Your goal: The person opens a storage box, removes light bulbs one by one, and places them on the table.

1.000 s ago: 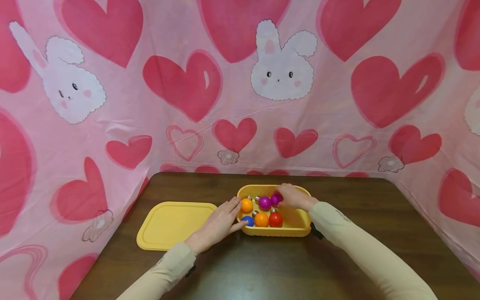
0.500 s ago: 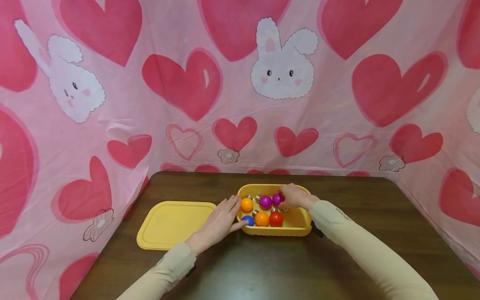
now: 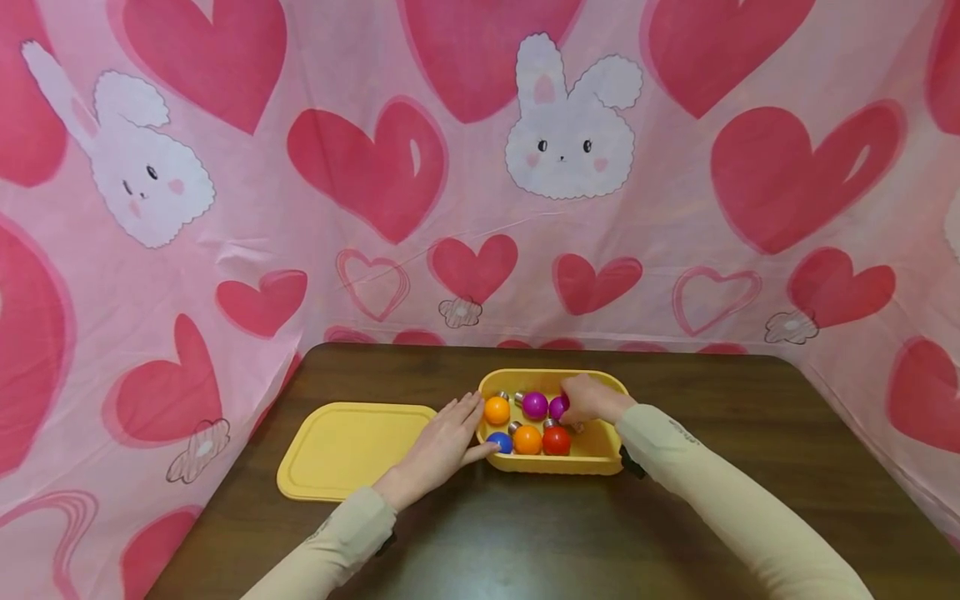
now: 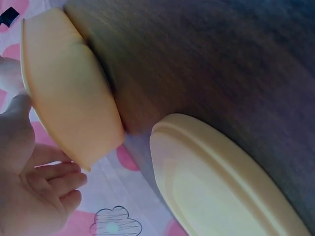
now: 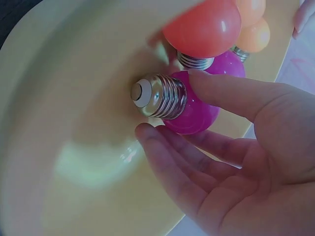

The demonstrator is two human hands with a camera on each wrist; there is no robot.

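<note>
The right hand [image 3: 596,398] reaches into a yellow bin [image 3: 592,465]; in the right wrist view its thumb and fingers pinch a magenta bulb [image 5: 197,114] whose metal screw base points away from the palm. Beside that bulb lie a red bulb [image 3: 557,440] and another magenta bulb [image 3: 535,405]. Two orange bulbs [image 3: 497,410] and a blue bulb [image 3: 501,442] are at the bin's left side. The left hand [image 3: 442,442] rests with extended fingers against the bin's left end, its thumb over the rim near the blue bulb.
A yellow lid [image 3: 348,450] lies flat on the dark wooden table [image 3: 480,533], left of the bin and partly behind the left hand. A pink cloth with hearts and rabbits [image 3: 472,200] hangs behind the table and at both sides.
The right hand and the magenta bulb in it have shifted slightly downward within the bin, toward the red bulb. The left hand keeps its place at the bin's end.
</note>
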